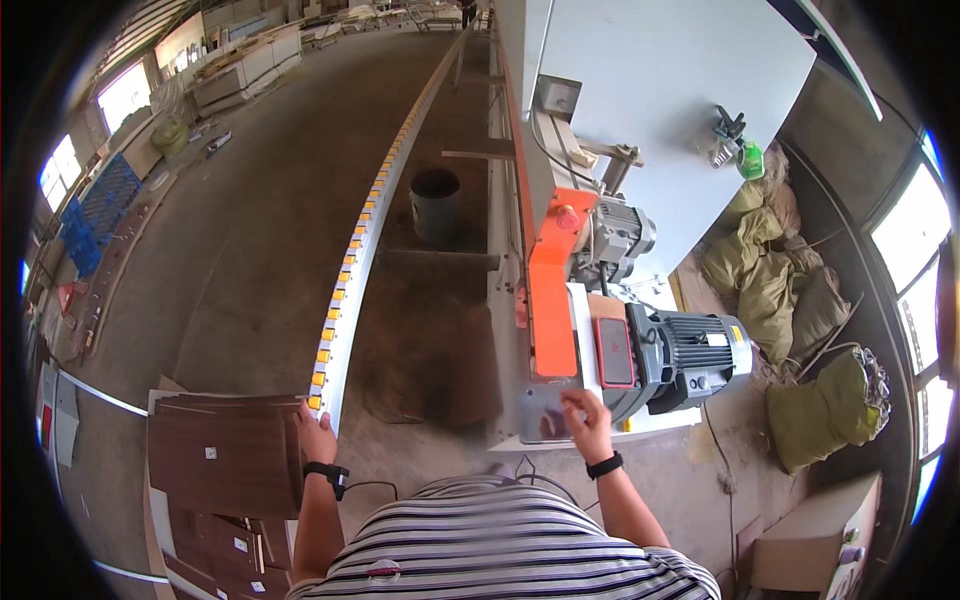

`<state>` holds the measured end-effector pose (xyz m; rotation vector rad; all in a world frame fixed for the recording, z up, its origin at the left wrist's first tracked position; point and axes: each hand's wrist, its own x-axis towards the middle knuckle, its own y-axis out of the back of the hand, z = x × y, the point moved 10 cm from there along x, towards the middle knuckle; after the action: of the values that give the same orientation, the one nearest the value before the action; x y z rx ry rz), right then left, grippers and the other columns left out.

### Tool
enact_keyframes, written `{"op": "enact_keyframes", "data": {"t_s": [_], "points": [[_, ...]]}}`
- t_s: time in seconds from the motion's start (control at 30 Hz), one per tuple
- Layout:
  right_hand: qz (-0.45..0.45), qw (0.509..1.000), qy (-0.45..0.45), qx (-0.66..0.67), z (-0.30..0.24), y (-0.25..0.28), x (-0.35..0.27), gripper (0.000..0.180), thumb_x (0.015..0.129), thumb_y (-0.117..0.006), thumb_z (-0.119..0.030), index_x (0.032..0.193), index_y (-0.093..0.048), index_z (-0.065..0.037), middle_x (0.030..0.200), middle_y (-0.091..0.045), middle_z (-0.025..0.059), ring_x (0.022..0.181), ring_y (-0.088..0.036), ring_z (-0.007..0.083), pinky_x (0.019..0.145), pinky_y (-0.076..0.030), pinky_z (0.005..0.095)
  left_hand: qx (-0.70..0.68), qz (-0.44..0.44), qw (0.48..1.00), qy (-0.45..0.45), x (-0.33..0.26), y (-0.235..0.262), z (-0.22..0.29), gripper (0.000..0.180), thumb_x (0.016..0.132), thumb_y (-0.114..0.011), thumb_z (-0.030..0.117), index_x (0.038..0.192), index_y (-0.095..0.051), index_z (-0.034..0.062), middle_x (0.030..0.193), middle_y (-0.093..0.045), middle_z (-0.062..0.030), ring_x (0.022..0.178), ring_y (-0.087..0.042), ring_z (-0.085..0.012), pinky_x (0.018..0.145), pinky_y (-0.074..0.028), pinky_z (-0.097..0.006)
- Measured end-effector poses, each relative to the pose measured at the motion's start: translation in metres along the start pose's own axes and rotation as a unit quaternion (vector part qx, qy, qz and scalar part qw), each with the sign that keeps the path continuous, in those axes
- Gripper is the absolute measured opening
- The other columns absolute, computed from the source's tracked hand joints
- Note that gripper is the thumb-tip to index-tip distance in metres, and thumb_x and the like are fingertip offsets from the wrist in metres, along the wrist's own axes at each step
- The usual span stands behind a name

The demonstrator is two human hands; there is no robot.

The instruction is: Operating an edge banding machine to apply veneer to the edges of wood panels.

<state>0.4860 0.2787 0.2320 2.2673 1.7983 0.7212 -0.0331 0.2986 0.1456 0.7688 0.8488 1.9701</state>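
Note:
My left hand (317,437) lies at the edge of a stack of dark brown panels (225,470), close to the near end of a long rail with yellow rollers (345,275). Its fingers stretch forward, and I see nothing gripped in them. My right hand (588,422) hovers over the near end of the machine, above a shiny metal plate (545,415). Its fingers are loosely bent and hold nothing that I can see. Just beyond it stand an orange guard (552,315) and a red-edged phone-like device (614,352). A dark wristband is on each wrist.
A grey motor (695,355) sits right of my right hand. A red button (567,217) is on the orange guard. A round bin (436,205) stands between rail and machine. Green sacks (825,410) and a cardboard box (815,535) are at the right. More brown panels (225,550) lie near left.

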Motion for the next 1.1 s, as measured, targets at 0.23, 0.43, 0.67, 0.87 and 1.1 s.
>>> {"op": "enact_keyframes", "data": {"t_s": [0.23, 0.43, 0.67, 0.87, 1.1], "points": [[-0.082, 0.994, -0.041, 0.057, -0.016, -0.063, -0.027, 0.013, 0.078, -0.055, -0.005, 0.089, -0.058, 0.0, 0.077, -0.055, 0.0092, 0.065, -0.056, 0.0155, 0.057, -0.044, 0.0241, -0.006, 0.052, 0.979, -0.198, -0.024, 0.033, 0.118, 0.049, 0.078, -0.053, 0.007, 0.123, -0.034, 0.0032, 0.114, -0.043, -0.019, 0.106, -0.039, -0.0343, 0.091, -0.032, -0.042], [-0.085, 0.996, -0.021, -0.029, -0.02, -0.068, -0.027, 0.013, 0.077, -0.055, -0.006, 0.088, -0.058, -0.001, 0.076, -0.054, 0.0088, 0.059, -0.053, 0.0157, 0.055, -0.042, 0.0249, -0.351, -0.132, 0.923, -0.088, -0.028, -0.047, 0.106, 0.042, 0.085, -0.051, 0.01, 0.123, -0.034, 0.0051, 0.102, -0.052, -0.0113, 0.089, -0.054, -0.0174, 0.076, -0.046, -0.028], [-0.091, 0.996, -0.019, -0.015, -0.023, -0.064, -0.024, 0.014, 0.077, -0.054, -0.005, 0.09, -0.057, -0.002, 0.075, -0.053, 0.0088, 0.06, -0.053, 0.0179, 0.056, -0.042, 0.0262, -0.531, -0.277, 0.789, 0.139, -0.035, -0.141, 0.102, 0.03, 0.089, -0.048, 0.019, 0.115, -0.04, 0.0071, 0.09, -0.059, -0.007, 0.078, -0.058, -0.0133, 0.068, -0.047, -0.025], [-0.134, 0.99, -0.037, 0.028, -0.015, -0.061, -0.024, 0.014, 0.079, -0.053, -0.004, 0.092, -0.057, -0.001, 0.078, -0.055, 0.0086, 0.067, -0.055, 0.0163, 0.061, -0.044, 0.0258, -0.545, -0.327, 0.752, 0.174, -0.023, -0.184, 0.132, 0.028, 0.088, -0.05, 0.023, 0.108, -0.048, 0.0047, 0.092, -0.06, -0.0084, 0.078, -0.059, -0.0142, 0.068, -0.048, -0.026], [-0.14, 0.924, -0.191, 0.299, 0.023, -0.037, -0.037, 0.015, 0.086, -0.048, -0.005, 0.095, -0.054, 0.004, 0.092, -0.059, 0.0076, 0.087, -0.058, 0.0134, 0.078, -0.046, 0.0252, -0.589, -0.34, 0.704, 0.203, 0.012, -0.228, 0.176, 0.023, 0.087, -0.052, 0.022, 0.104, -0.052, 0.0054, 0.093, -0.06, -0.0073, 0.084, -0.057, -0.0162, 0.072, -0.047, -0.028]]}}
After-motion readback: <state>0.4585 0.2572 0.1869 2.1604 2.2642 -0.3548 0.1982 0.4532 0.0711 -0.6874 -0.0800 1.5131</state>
